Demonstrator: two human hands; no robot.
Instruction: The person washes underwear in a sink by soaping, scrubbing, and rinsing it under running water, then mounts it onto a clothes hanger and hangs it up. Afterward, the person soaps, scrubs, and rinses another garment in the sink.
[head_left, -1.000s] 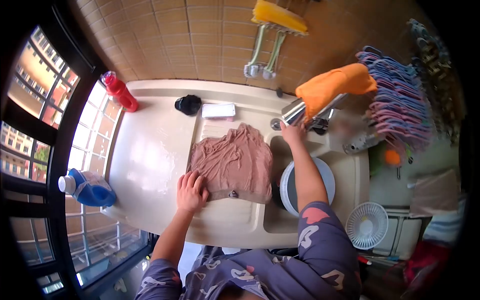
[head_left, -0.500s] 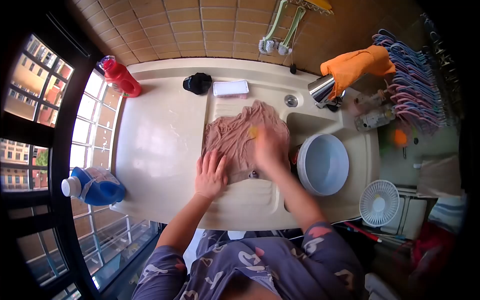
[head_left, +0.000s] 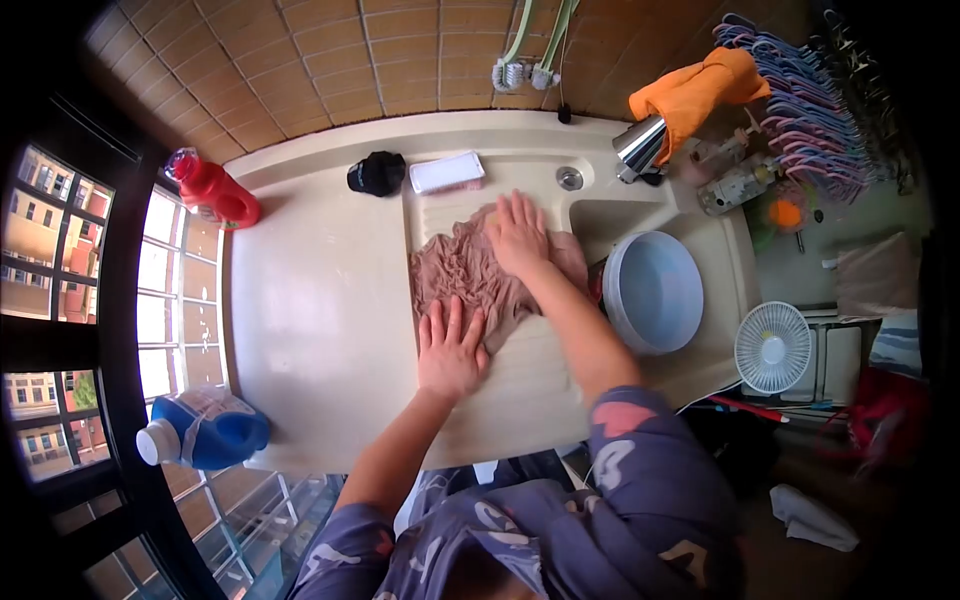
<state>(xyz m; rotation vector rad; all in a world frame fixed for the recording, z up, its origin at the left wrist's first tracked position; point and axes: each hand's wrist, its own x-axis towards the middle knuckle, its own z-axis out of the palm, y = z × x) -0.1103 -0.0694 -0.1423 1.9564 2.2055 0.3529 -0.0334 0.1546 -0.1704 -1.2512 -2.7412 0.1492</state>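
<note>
A wet, wrinkled dusty-pink garment (head_left: 462, 272) lies bunched on the ribbed washboard part of the sink (head_left: 530, 375). My left hand (head_left: 453, 352) rests on its near edge, fingers spread and open. Farther up, my right hand (head_left: 518, 238) lies flat over the upper right of the cloth, with its fingers stretched out. Both palms hide parts of the fabric, and neither hand is gripping anything. Just right of the garment, a white basin (head_left: 655, 295) sits in the sink bowl.
A white tray (head_left: 447, 172) and black object (head_left: 377, 174) sit by the back ledge. A red bottle (head_left: 222, 192) and blue jug (head_left: 215, 430) stand at left. An orange cloth (head_left: 700, 92) drapes over the metal tap (head_left: 640, 147). Hangers (head_left: 815, 120) and a fan (head_left: 773, 347) are at right.
My right hand was blurred lower on the garment with something small and yellow beside it; now it lies flat higher up, and the yellow thing is out of sight. The garment is more bunched.
</note>
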